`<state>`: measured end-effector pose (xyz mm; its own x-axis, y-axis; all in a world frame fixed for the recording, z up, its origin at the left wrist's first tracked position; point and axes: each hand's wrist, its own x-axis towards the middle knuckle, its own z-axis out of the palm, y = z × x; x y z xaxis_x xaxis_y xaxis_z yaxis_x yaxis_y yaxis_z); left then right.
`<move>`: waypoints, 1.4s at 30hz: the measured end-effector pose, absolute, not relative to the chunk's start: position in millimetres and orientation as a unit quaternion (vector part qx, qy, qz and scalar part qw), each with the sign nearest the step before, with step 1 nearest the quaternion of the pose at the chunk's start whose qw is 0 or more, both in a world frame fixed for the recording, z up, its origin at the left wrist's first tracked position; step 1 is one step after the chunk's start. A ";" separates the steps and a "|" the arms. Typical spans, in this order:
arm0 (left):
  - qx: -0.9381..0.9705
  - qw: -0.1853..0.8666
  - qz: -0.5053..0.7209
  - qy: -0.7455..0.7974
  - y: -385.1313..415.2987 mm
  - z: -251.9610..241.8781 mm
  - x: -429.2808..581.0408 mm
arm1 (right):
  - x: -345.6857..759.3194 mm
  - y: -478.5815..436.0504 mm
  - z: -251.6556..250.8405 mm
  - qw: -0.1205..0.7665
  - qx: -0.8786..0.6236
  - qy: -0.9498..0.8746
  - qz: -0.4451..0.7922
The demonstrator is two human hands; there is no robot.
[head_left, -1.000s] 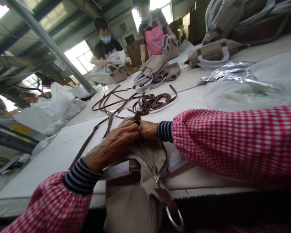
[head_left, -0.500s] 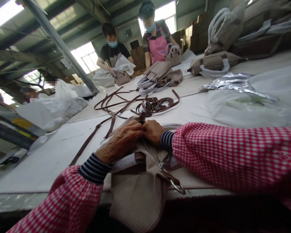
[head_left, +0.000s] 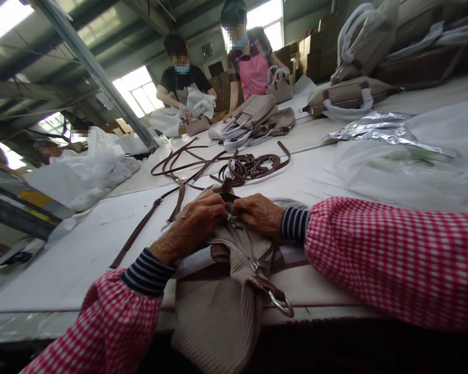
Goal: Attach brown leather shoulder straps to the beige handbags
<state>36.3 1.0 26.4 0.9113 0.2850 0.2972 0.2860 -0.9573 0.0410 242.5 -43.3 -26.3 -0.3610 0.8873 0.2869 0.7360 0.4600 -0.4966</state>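
Note:
A taupe handbag lies in front of me, its ribbed near end hanging over the table's front edge. Along its top runs a zipper, and a metal ring hangs from a brown tab at the near end. My left hand is closed on the left edge of the bag's opening. Opposite it, my right hand pinches the right edge. Between the hands the opening gapes, with something small and greenish-white inside that I cannot make out. The fingertips of both hands are partly hidden.
Brown straps lie coiled and loose beyond the bag. Several taupe handbags with wrapped handles are piled farther back and at the right. Clear plastic and silver foil lie at the right. Two co-workers stand across the table.
My right hand has moved right, away from my left hand, and the bag's opening now shows between them. A co-worker's hand at the far side has shifted slightly.

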 end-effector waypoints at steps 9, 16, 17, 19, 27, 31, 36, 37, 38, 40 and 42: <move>-0.982 -0.016 -0.128 -0.136 4.4 31.6 39.5 | 253.7 -51.9 -35.1 0.230 -0.433 -0.867 0.094; -0.987 -0.006 -0.101 -0.127 11.0 31.7 39.1 | 245.0 -51.6 -22.7 0.113 -0.440 -0.890 0.045; -0.988 -0.007 -0.095 -0.124 11.4 32.3 39.4 | 243.5 -51.3 -19.5 0.090 -0.444 -0.890 0.040; -0.987 -0.009 -0.096 -0.128 10.9 32.6 40.4 | 243.1 -50.1 -15.7 0.073 -0.450 -0.889 0.044; -0.967 0.063 -0.172 -0.176 6.4 18.5 41.6 | 262.2 -57.3 -23.1 0.231 -0.482 -0.825 0.183; -0.968 0.033 -0.166 -0.184 9.5 15.8 42.5 | 253.6 -62.8 -18.1 0.162 -0.473 -0.856 0.129; -0.960 -0.018 -0.194 -0.203 10.6 10.6 42.2 | 241.3 -61.2 -20.8 0.130 -0.476 -0.867 0.064; -0.956 -0.021 -0.206 -0.208 10.5 8.4 42.0 | 239.5 -61.6 -22.2 0.129 -0.481 -0.866 0.049; -0.952 -0.020 -0.220 -0.214 10.5 6.0 41.8 | 237.7 -62.4 -23.2 0.127 -0.487 -0.864 0.031; -0.942 -0.017 -0.246 -0.227 10.9 1.7 41.9 | 234.0 -64.0 -24.1 0.117 -0.498 -0.859 -0.010; -0.934 -0.025 -0.263 -0.240 12.2 -0.9 42.5 | 231.5 -63.3 -23.2 0.092 -0.486 -0.868 -0.046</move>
<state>42.5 12.2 -0.9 0.7465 0.4624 0.4785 0.4357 -0.8832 0.1736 231.5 -63.3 -23.2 -0.5112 0.8350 0.2035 0.8519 0.5237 -0.0092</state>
